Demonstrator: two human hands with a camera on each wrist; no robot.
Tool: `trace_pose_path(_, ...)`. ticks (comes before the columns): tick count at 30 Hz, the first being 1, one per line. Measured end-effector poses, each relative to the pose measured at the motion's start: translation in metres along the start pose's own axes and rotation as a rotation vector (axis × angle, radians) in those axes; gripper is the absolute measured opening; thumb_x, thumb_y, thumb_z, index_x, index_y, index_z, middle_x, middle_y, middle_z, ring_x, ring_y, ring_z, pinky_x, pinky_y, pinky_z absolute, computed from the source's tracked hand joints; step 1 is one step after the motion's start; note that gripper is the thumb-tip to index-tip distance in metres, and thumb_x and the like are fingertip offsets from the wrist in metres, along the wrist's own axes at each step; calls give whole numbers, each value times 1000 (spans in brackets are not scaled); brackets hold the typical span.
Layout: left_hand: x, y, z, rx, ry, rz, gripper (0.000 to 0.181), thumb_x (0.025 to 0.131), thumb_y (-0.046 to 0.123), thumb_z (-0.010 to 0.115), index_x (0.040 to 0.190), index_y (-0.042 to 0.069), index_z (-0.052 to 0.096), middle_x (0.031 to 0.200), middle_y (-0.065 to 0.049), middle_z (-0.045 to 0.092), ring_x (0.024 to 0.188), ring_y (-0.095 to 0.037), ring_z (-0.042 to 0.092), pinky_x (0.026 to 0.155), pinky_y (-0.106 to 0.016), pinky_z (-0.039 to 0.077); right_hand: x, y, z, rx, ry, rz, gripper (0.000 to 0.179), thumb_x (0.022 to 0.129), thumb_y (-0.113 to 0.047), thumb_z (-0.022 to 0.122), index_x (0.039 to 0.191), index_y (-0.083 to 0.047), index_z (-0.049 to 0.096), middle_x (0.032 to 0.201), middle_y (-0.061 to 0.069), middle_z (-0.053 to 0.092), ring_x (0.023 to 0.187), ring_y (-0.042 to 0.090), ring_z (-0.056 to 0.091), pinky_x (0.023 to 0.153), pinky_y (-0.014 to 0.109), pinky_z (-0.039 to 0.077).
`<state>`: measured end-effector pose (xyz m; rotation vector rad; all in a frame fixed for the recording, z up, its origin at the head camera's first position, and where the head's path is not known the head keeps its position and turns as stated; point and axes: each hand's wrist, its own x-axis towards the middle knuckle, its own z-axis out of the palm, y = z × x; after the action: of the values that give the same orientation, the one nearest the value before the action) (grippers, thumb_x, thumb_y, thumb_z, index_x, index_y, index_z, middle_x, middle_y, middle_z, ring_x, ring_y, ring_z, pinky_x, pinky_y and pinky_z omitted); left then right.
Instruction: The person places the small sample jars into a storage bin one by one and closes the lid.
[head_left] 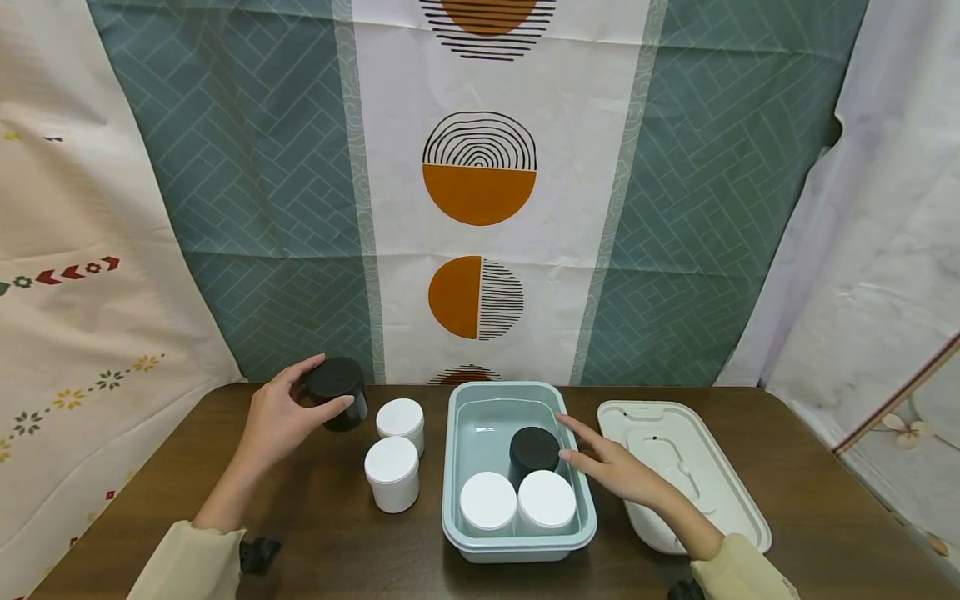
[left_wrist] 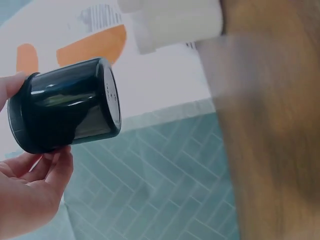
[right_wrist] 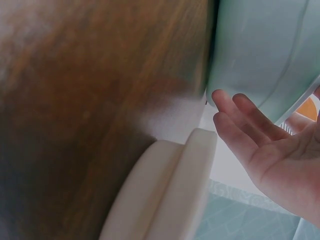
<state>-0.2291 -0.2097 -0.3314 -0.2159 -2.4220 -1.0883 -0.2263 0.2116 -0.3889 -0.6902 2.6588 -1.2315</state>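
In the head view my left hand [head_left: 279, 417] grips a black jar [head_left: 339, 392] around its lid, thumb on one side and fingers on the other. The left wrist view shows this jar [left_wrist: 70, 107] off the table, its pale base facing right. My right hand [head_left: 611, 468] is at the right rim of a light blue tub [head_left: 517, 546], fingers extended and relaxed. From the right wrist, the fingers overlap the tub's outer wall [right_wrist: 260, 50]. Inside the tub stand another black jar [head_left: 534, 450] and two white jars, one left [head_left: 487, 502] and one right [head_left: 547, 502].
Two more white jars, a rear one [head_left: 401, 421] and a front one [head_left: 392, 475], stand between my left hand and the tub. A whitish tub lid [head_left: 720, 492] lies right of the tub, under my right forearm. Patterned cloth [head_left: 480, 200] hangs behind the brown table [head_left: 330, 533].
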Motion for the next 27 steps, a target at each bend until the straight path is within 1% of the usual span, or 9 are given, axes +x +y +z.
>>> trace_pose_path(1,0,2,1,-8,7,3,67,71,28,78,126,2,51,120,-22,54,101,-34,58,69,-2,36,0,0,0,2,2,3,58,94,-33,48,143,-12,27,137,21,39,112,36,50,84,49,46)
trace_pose_path(2,0,5,1,-17,11,5,67,71,28,78,126,2,51,120,-22,54,101,-33,58,69,-2,36,0,0,1,3,3,3,58,94,-33,48,143,-12,27,137,21,40,112,36,51,84,49,46)
trace_pose_path(6,0,17,5,-54,20,24,66,71,25,78,127,3,51,118,-19,56,98,-30,59,67,-6,39,0,1,1,1,6,6,58,94,-34,48,143,-13,27,137,21,39,112,36,50,84,50,46)
trace_pose_path(12,0,37,15,-124,0,80,65,69,20,79,126,4,52,116,-16,58,98,-27,59,71,-7,42,0,1,1,-6,9,-2,57,94,-33,48,143,-12,27,139,21,37,114,38,48,85,52,44)
trace_pose_path(15,-1,46,22,-151,-29,102,66,68,20,80,126,4,52,116,-14,59,98,-24,58,74,-12,44,0,2,1,-13,5,-13,58,94,-32,48,143,-11,27,141,21,33,117,41,45,87,55,42)
trace_pose_path(19,-2,57,34,-196,-71,125,65,68,18,80,125,3,53,115,-15,59,95,-24,61,77,-26,50,0,1,0,-11,7,-7,58,94,-33,48,144,-11,26,143,20,32,120,42,42,89,57,40)
trace_pose_path(21,-2,62,42,-230,-93,136,64,68,17,80,125,2,53,114,-16,60,94,-25,62,78,-32,51,0,0,0,-15,10,-1,58,94,-34,48,144,-12,26,143,19,32,121,42,40,90,57,39)
trace_pose_path(23,-2,67,49,-266,-118,147,64,69,15,80,124,1,53,114,-16,60,94,-26,62,79,-34,51,0,0,-1,-11,11,5,58,94,-34,48,144,-13,26,143,18,32,122,41,40,90,57,39)
trace_pose_path(27,-3,77,65,-335,-176,172,64,69,12,79,125,-1,52,116,-16,58,97,-25,61,82,-31,50,0,0,-1,-2,11,7,58,94,-34,48,144,-13,26,143,17,32,122,40,40,91,56,38)
